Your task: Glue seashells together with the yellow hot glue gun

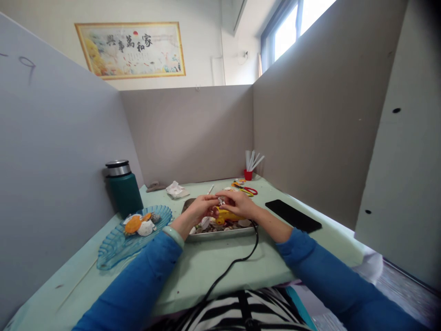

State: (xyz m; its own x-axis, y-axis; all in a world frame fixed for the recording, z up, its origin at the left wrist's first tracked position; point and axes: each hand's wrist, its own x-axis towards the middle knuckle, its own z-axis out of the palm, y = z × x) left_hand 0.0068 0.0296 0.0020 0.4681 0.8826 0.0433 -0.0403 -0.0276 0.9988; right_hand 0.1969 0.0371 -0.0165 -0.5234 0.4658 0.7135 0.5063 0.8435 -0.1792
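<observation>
Just below the centre of the frame, the left hand (197, 211) and the right hand (241, 204) meet, their fingers bent and grasping a small whitish piece (221, 201). The piece lies between the two sets of fingertips, touching both; its exact shape is too small to tell. Directly below the hands, a metal tray (223, 236) of shells and stones sits on the bench (203, 269), a yellow tool (228, 215) lying over its contents, partly hidden by the right hand. A black cord (237, 260) curves toward the bottom of the frame. At lower left stands a blue plate (105, 261) carrying orange and white pieces; a black slab (292, 215) lies right of centre.
</observation>
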